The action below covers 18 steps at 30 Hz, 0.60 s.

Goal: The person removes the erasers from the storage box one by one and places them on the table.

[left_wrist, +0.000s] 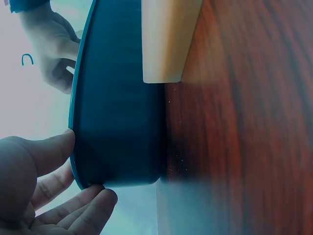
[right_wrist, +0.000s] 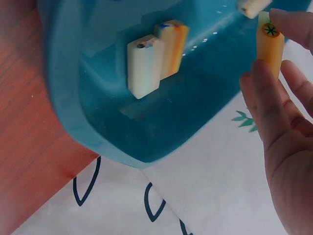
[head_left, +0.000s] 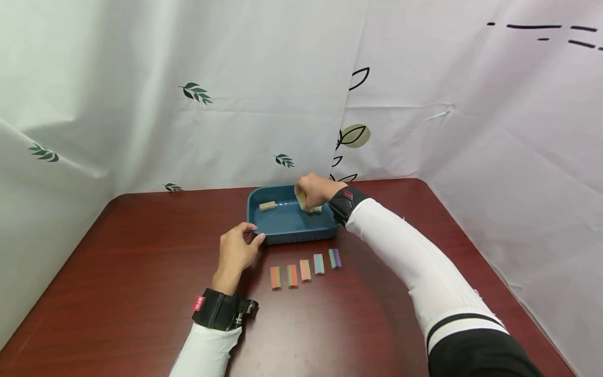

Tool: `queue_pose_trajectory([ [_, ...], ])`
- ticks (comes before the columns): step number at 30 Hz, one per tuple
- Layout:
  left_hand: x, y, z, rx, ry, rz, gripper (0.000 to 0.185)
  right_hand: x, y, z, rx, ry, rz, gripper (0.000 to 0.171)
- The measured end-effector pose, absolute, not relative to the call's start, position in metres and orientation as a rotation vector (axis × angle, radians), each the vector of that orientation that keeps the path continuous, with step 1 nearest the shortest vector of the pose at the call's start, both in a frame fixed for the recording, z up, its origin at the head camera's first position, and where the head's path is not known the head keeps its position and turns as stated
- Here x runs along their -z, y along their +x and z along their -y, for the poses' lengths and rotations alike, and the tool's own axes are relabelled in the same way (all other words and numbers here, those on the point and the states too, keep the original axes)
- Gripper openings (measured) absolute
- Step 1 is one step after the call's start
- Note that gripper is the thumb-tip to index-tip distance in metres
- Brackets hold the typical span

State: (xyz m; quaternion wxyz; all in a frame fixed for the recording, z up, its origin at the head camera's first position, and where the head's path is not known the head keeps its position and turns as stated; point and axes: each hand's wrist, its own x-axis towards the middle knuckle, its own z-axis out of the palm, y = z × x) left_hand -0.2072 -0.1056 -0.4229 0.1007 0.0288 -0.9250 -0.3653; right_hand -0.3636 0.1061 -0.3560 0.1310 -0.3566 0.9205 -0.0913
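My left hand (head_left: 237,250) holds the near left corner of a blue tray (head_left: 298,236); in the left wrist view, its thumb rests on the rim and the other fingers bend around the corner. Over the right half of the tray, my right hand (head_left: 316,189) pinches a short yellow stick (right_wrist: 269,46) between thumb and fingers. A dark star-like pattern marks the stick's end. Beneath lie a pale stick (right_wrist: 145,66) and a yellow-orange striped stick (right_wrist: 173,46), side by side on the tray floor. Another pale stick (head_left: 267,206) lies in the tray's left half.
In front of the tray, several two-coloured striped sticks lie in a slanting row, from an orange-and-green stick (head_left: 275,278) to a purple-and-green stick (head_left: 335,258). The reddish-brown table (head_left: 155,262) meets a white patterned curtain (head_left: 226,141) behind the tray.
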Motion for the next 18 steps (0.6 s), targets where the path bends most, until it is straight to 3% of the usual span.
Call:
queue_pose_trajectory([
  [18, 0.424, -0.208, 0.109, 1.087, 0.052, 2.734, 0.032, 0.352, -0.313, -0.133, 0.581, -1.099, -2.809, 0.041],
])
